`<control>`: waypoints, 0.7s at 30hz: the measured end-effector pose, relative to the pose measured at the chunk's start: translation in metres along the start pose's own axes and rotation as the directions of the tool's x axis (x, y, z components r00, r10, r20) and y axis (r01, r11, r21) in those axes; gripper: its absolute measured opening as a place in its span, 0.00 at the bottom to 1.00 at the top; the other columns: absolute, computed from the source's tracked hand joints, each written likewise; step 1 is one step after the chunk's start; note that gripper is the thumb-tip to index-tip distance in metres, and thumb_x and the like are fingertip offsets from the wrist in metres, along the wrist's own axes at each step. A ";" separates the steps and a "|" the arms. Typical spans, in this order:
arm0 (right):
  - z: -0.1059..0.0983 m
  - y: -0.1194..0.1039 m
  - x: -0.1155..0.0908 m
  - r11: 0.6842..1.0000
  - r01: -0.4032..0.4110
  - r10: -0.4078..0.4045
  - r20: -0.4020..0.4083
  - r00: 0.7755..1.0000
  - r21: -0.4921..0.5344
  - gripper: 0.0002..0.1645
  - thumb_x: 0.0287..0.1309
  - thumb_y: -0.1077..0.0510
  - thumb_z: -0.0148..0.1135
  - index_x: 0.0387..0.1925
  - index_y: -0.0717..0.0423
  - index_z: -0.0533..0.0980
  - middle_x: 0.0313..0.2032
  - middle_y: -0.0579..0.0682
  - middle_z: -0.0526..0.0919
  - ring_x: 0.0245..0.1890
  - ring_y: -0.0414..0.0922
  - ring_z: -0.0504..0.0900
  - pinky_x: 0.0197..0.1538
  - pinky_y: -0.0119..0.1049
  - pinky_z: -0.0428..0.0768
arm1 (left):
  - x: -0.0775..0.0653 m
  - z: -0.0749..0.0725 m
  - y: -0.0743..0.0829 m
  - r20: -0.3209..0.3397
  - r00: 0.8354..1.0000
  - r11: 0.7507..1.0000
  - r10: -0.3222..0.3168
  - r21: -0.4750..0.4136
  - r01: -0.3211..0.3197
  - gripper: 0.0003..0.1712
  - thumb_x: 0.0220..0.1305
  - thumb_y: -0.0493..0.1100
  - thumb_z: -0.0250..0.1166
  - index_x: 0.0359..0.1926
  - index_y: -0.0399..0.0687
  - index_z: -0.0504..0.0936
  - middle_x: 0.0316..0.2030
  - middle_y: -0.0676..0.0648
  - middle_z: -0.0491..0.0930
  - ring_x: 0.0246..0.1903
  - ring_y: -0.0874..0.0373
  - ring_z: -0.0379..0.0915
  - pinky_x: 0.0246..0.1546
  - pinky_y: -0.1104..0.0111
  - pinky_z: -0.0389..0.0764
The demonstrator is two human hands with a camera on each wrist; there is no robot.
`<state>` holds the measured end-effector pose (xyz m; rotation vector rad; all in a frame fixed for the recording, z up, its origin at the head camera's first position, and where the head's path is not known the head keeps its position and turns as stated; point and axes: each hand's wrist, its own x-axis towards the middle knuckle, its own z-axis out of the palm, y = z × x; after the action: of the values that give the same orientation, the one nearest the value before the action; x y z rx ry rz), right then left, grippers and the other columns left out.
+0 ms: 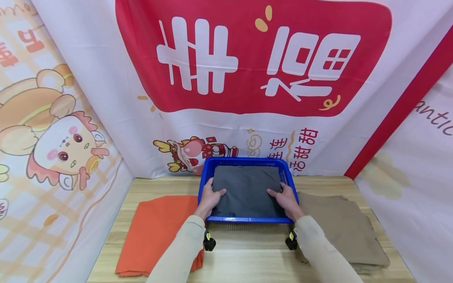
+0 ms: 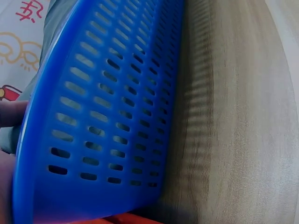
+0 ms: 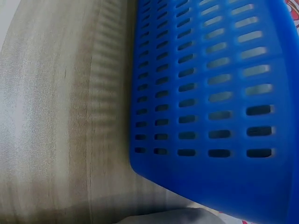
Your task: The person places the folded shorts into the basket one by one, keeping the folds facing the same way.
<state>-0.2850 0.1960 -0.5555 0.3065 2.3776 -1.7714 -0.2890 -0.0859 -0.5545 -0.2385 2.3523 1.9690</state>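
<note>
A dark grey folded cloth (image 1: 246,190) lies in a blue plastic basket (image 1: 247,220) at the middle of the table in the head view. My left hand (image 1: 211,197) holds the cloth's left side, thumb on top. On the opposite side my right hand (image 1: 287,199) grips the cloth likewise, its thumb over the upper face. The fingers under and beside the cloth are mostly hidden. Both wrists cross the basket's near rim. Slotted basket walls (image 2: 107,107) fill much of the left wrist view, where part of the left hand shows at the left edge.
An orange folded cloth (image 1: 162,232) lies on the wooden table (image 1: 247,259) left of the basket. A khaki folded cloth (image 1: 339,232) is to its right. Behind the basket hangs a printed white and red curtain (image 1: 247,98); printed sheets flank both sides.
</note>
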 end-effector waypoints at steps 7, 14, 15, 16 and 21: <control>0.002 0.007 0.007 1.000 0.013 -0.014 0.015 1.000 0.013 0.32 0.63 0.54 0.57 0.65 0.59 0.59 0.62 0.58 0.65 0.60 0.52 0.65 0.63 0.52 0.62 | 0.006 -0.002 -0.003 0.070 0.995 0.997 -0.066 -0.043 0.069 0.38 0.56 0.28 0.62 0.66 0.53 0.62 0.62 0.44 0.66 0.59 0.48 0.63 0.58 0.51 0.65; 0.006 0.011 0.012 0.999 0.037 -0.037 0.003 0.999 -0.027 0.28 0.67 0.54 0.51 0.64 0.60 0.60 0.61 0.60 0.66 0.58 0.53 0.66 0.62 0.53 0.62 | 0.010 -0.001 -0.006 0.079 0.994 0.997 -0.072 -0.014 0.074 0.43 0.55 0.25 0.55 0.70 0.54 0.57 0.66 0.43 0.60 0.63 0.47 0.58 0.60 0.50 0.63; 0.007 0.011 0.013 0.999 0.035 -0.035 -0.002 0.999 -0.031 0.27 0.67 0.54 0.51 0.64 0.59 0.60 0.61 0.59 0.66 0.58 0.53 0.66 0.62 0.52 0.62 | 0.011 0.000 -0.007 0.080 0.994 0.997 -0.070 -0.013 0.071 0.43 0.55 0.24 0.54 0.70 0.54 0.56 0.67 0.43 0.59 0.64 0.47 0.58 0.60 0.50 0.63; 0.007 0.011 0.014 0.999 0.032 -0.032 -0.007 0.999 -0.042 0.27 0.67 0.54 0.51 0.64 0.59 0.60 0.61 0.60 0.66 0.59 0.53 0.65 0.62 0.52 0.62 | 0.011 0.000 -0.007 0.079 0.995 0.998 -0.068 -0.011 0.069 0.43 0.54 0.24 0.53 0.70 0.53 0.56 0.67 0.43 0.59 0.64 0.47 0.57 0.60 0.50 0.62; 0.010 0.009 0.015 0.995 0.007 -0.009 -0.019 1.000 -0.095 0.30 0.68 0.55 0.49 0.66 0.63 0.56 0.64 0.63 0.61 0.64 0.57 0.60 0.65 0.54 0.57 | 0.014 0.001 -0.008 0.065 0.996 0.998 -0.062 0.000 0.062 0.43 0.54 0.24 0.52 0.70 0.52 0.55 0.68 0.42 0.58 0.65 0.47 0.55 0.61 0.51 0.61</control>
<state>-0.2976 0.1900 -0.5704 0.3036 2.4703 -1.6589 -0.3019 -0.0877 -0.5646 -0.2408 2.2752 1.9207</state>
